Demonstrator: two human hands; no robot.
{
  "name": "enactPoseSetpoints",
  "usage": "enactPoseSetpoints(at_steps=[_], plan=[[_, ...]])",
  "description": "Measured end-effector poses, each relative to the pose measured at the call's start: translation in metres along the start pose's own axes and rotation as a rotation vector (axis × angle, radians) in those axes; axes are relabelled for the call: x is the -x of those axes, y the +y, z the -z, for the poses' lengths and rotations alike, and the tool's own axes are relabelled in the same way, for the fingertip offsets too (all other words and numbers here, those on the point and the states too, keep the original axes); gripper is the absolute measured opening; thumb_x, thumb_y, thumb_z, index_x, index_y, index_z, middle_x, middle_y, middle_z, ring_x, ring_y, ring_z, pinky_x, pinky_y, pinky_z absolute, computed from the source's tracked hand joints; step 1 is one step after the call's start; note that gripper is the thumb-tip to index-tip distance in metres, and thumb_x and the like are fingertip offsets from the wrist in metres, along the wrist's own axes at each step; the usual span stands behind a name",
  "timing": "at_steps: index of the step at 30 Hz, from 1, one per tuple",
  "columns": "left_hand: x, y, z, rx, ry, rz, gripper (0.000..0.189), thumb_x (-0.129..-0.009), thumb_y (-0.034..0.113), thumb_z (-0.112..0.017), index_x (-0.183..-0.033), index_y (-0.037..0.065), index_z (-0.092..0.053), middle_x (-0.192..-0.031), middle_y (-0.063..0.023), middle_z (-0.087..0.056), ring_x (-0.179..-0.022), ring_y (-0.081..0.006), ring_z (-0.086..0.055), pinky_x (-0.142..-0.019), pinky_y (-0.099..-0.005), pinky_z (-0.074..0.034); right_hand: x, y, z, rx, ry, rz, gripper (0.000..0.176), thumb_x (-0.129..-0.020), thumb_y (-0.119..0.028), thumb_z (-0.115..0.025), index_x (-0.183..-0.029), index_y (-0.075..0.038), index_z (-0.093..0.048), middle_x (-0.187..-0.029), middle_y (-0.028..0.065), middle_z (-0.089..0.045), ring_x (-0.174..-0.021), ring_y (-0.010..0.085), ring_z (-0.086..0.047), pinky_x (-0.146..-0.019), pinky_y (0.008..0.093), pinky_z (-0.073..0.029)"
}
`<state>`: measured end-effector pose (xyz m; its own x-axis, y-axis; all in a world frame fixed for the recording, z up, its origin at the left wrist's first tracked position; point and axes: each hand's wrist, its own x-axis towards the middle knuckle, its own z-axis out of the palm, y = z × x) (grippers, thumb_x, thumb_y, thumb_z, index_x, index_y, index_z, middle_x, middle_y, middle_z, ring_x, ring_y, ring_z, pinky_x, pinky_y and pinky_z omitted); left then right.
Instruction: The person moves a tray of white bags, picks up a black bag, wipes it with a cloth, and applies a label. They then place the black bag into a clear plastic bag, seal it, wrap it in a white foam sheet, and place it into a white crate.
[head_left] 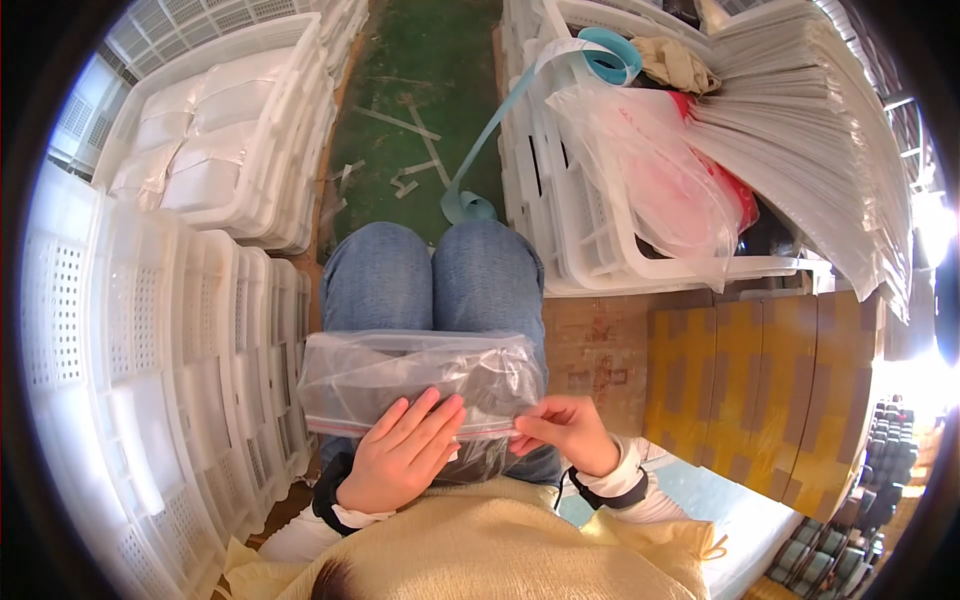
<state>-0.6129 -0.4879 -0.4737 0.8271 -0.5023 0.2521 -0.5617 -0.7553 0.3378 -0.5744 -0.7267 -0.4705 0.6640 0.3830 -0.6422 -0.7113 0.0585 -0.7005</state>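
1. Position of the item. I read the clear plastic bag (400,375), soft, wrinkled and filled with dark contents, lying crosswise on the person's lap, on the blue denim jeans (430,275). Its near long edge carries a thin red seal line and faces the body. Both hands sit on that near edge.

2. Left hand (400,455). The fingers (430,410) are extended and held together, laid flat on top of the bag at the middle of the near edge. They press on it; they are not curled round it.

3. Right hand (565,430). The fingers (528,428) are closed in a pinch on the bag's near right corner, just beside the left fingertips.

4. Surroundings. I note stacked white perforated plastic crates (150,350) to the left, brown cardboard cartons (760,380) to the right, and a light blue flat strap (500,120) trailing to the green floor (420,80) ahead of the knees.
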Motion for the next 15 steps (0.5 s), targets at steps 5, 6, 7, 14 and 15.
enactPoseSetpoints(at_steps=[5,6,7,14,15], plan=[[0.0,-0.001,-0.001,0.013,0.004,-0.001,0.037,-0.079,0.02,-0.063,-0.113,0.004,-0.06,-0.122,-0.0063,-0.056,-0.121,-0.0244,-0.046,-0.105,-0.0385,-0.028,0.002,-0.004,0.004,0.01,-0.014,-0.05,0.009,-0.084,-0.003,-0.06,-0.084,0.006,-0.062,-0.077,0.0143,-0.065,-0.069,0.0209,-0.066,-0.064,0.0296,-0.056],[0.0,-0.001,-0.002,0.016,0.008,-0.001,0.038,-0.079,0.02,-0.063,-0.113,0.004,-0.06,-0.121,-0.0064,-0.056,-0.121,-0.0244,-0.046,-0.105,-0.0386,-0.028,0.001,-0.004,0.004,-0.001,-0.023,-0.052,0.009,-0.084,-0.003,-0.06,-0.085,0.006,-0.062,-0.077,0.0138,-0.065,-0.069,0.0198,-0.066,-0.063,0.0286,-0.056],[0.0,-0.002,-0.002,0.018,0.012,0.0,0.038,-0.079,0.02,-0.064,-0.113,0.004,-0.06,-0.121,-0.0065,-0.056,-0.12,-0.0244,-0.046,-0.105,-0.0386,-0.028,0.0,-0.004,0.005,-0.011,-0.032,-0.054,0.01,-0.084,-0.004,-0.061,-0.085,0.006,-0.062,-0.076,0.0133,-0.065,-0.068,0.0186,-0.065,-0.063,0.0277,-0.055],[0.0,-0.003,-0.003,0.035,0.029,0.011,0.04,-0.078,0.02,-0.065,-0.113,0.002,-0.059,-0.121,-0.0082,-0.057,-0.119,-0.0254,-0.048,-0.103,-0.0387,-0.031,-0.011,-0.002,-0.011,-0.008,-0.087,-0.046,0.013,-0.084,-0.005,-0.062,-0.092,0.006,-0.062,-0.082,0.0134,-0.065,-0.073,0.0182,-0.065,-0.065,0.0275,-0.055],[0.0,-0.003,-0.003,0.041,0.032,0.014,0.04,-0.078,0.02,-0.065,-0.113,0.001,-0.059,-0.12,-0.0088,-0.057,-0.119,-0.0256,-0.048,-0.103,-0.0388,-0.031,-0.01,0.001,-0.013,-0.017,-0.08,-0.043,0.014,-0.084,-0.005,-0.062,-0.092,0.006,-0.062,-0.082,0.0136,-0.065,-0.074,0.0183,-0.065,-0.065,0.0274,-0.055]])
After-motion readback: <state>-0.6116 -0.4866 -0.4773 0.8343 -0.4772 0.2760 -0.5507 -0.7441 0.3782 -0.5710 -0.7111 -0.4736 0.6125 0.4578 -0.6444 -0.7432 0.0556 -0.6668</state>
